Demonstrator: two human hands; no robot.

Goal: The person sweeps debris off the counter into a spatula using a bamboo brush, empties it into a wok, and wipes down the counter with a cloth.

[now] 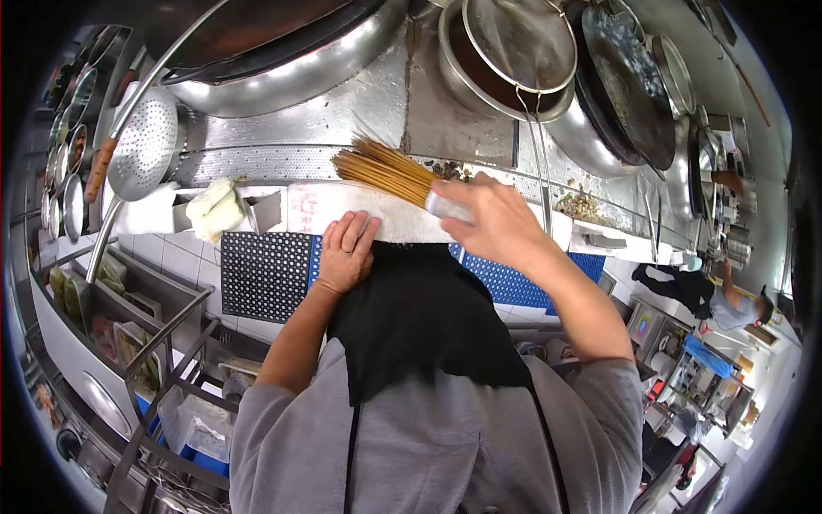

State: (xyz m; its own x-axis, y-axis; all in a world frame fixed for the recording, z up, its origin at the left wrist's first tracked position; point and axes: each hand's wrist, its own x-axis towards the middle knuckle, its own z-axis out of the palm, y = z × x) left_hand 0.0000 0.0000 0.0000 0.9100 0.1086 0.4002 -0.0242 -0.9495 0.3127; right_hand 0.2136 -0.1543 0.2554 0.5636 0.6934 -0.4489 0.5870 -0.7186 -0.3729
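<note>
My right hand [497,218] is wrapped round the white-bound end of a bamboo wok brush [390,174]. The brush's splayed bristles point left across the perforated metal strip [265,163] at the stove's front. Food scraps [447,169] lie by the bristles, partly hidden behind the brush. My left hand [346,251] lies flat on the white front ledge [402,224], fingers stretched out and holding nothing. Further left on the ledge sits a crumpled pale cloth [214,208].
A large wok [282,81] stands at the back left, with a perforated skimmer [145,144] beside it. A mesh strainer [521,43] rests over a steel bowl [449,60]; its handle reaches forward. Dark woks [629,86] stand to the right. Another person [728,304] is far right.
</note>
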